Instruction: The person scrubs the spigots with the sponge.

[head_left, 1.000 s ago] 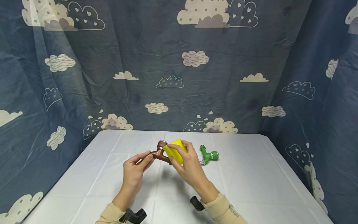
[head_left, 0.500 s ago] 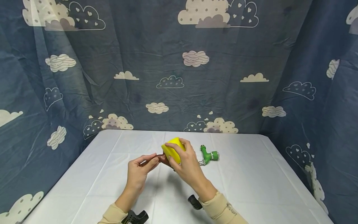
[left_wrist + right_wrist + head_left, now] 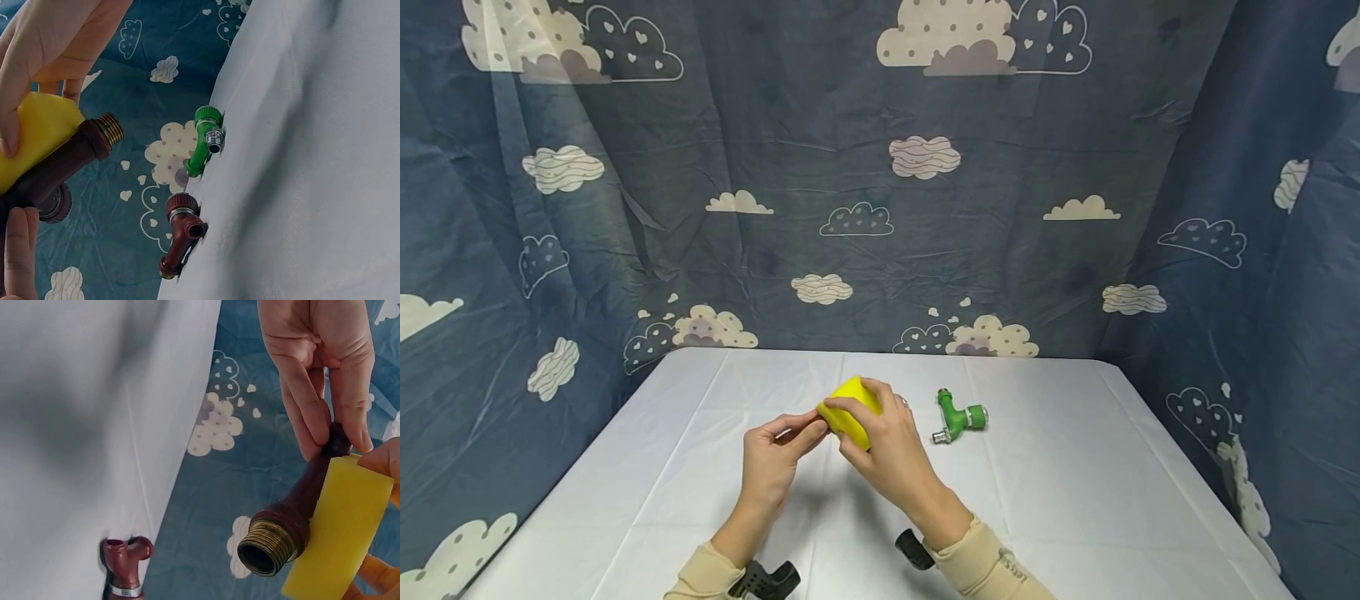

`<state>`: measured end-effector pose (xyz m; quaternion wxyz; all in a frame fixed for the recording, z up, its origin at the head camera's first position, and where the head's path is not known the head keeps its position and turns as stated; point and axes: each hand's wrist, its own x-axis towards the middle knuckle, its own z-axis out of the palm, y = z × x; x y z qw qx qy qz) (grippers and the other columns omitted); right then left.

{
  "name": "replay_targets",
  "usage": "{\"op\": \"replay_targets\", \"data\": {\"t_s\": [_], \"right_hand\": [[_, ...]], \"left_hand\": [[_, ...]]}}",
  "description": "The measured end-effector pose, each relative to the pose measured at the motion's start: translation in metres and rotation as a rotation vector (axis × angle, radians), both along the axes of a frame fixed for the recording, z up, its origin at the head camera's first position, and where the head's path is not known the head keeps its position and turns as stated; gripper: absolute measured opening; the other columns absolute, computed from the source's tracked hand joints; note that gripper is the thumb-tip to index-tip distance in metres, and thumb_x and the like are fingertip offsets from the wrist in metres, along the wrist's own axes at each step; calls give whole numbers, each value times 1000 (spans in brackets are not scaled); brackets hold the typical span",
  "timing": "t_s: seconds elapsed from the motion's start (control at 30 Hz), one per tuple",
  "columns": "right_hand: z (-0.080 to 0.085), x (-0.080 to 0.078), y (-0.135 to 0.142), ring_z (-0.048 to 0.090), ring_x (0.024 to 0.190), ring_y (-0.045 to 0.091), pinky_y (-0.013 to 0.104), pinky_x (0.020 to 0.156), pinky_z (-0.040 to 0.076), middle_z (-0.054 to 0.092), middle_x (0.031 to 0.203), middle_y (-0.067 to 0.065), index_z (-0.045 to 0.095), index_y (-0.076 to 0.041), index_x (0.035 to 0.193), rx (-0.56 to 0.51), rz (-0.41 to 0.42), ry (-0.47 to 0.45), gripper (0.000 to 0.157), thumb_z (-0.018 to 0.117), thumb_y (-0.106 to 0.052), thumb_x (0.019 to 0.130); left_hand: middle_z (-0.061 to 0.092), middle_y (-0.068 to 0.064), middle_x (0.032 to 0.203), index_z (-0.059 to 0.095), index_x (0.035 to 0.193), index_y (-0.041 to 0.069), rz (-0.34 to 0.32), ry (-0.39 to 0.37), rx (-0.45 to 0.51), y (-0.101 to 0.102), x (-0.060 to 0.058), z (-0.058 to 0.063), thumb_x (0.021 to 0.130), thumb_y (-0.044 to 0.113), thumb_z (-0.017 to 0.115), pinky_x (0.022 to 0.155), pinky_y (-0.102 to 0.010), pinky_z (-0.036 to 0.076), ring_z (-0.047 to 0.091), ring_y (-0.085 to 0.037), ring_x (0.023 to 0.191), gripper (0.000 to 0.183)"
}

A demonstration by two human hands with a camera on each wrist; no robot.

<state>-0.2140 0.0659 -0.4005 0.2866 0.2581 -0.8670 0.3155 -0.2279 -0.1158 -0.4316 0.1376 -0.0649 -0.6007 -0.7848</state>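
My left hand (image 3: 771,462) pinches one end of a dark brown tap (image 3: 59,165), which it holds up off the table. With my right hand (image 3: 891,450) I grip a yellow sponge (image 3: 850,417) and press it along the tap's body. In the head view the sponge and fingers cover nearly all of this tap. The right wrist view shows its brass threaded end (image 3: 270,547) pointing toward the camera, with the sponge flat against its side. Part of its round knob (image 3: 57,205) shows below the body in the left wrist view.
A green tap (image 3: 958,418) lies on the white-covered table (image 3: 1075,500), right of my hands. Another reddish-brown tap (image 3: 184,234) lies on the table, hidden in the head view. A blue cloud-patterned curtain (image 3: 775,250) surrounds the table's back and sides.
My right hand has moved the sponge left along the tap, covering the knob and body in the head view. My left hand has shifted slightly right, still pinching the tap.
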Motion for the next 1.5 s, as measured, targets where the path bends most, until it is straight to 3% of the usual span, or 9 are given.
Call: {"op": "replay_targets", "data": {"t_s": [0.53,1.0,1.33,1.5], "right_hand": [[0,7,-1,63,118,38,51,94,55,60,145,21,75,-32,130,47,-1,15,48,84,-13,87],[-7,12,9,62,125,38,52,94,56,61,146,19,76,-33,126,76,-24,4,48,86,-13,83],[-10,12,21,65,122,38,54,94,57,60,145,23,76,-31,127,-3,-12,-23,51,83,-8,82],[-10,10,24,64,124,40,51,93,63,58,146,22,75,-29,130,-87,-1,-71,52,80,-4,85]], "left_hand": [[83,-1,91,67,116,-27,68,26,55,-5,-4,3,89,-16,77,86,-35,68,82,-14,90,31],[82,1,89,67,116,-27,129,-13,121,-13,-9,13,89,-16,78,84,-31,68,81,-11,84,31],[81,-3,90,66,117,-28,130,2,174,-15,-11,13,90,-16,76,87,-32,67,82,-14,86,32],[81,-5,92,76,109,-17,135,-24,247,-16,-13,13,91,-15,76,88,-32,67,82,-16,85,18]]}}
